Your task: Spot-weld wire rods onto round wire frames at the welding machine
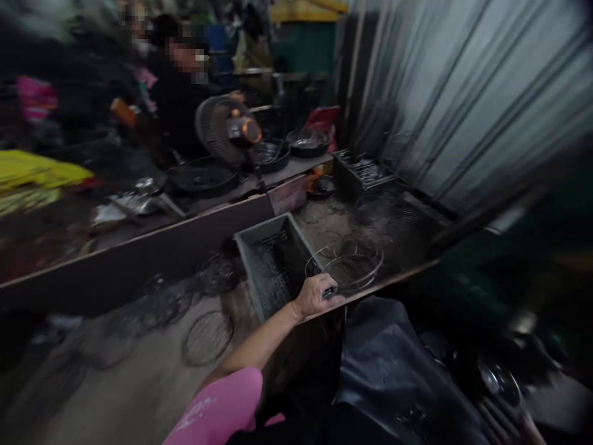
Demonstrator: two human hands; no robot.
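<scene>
Left grip clasps a dark piece, bench cluttered, pale wall beyond.

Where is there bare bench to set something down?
Mainly the near-left bench top, in front of the wire heap and left of the wire ring. Crowded: along that heap, and right of the near green bin, around wire hoops by the left hand.
</scene>
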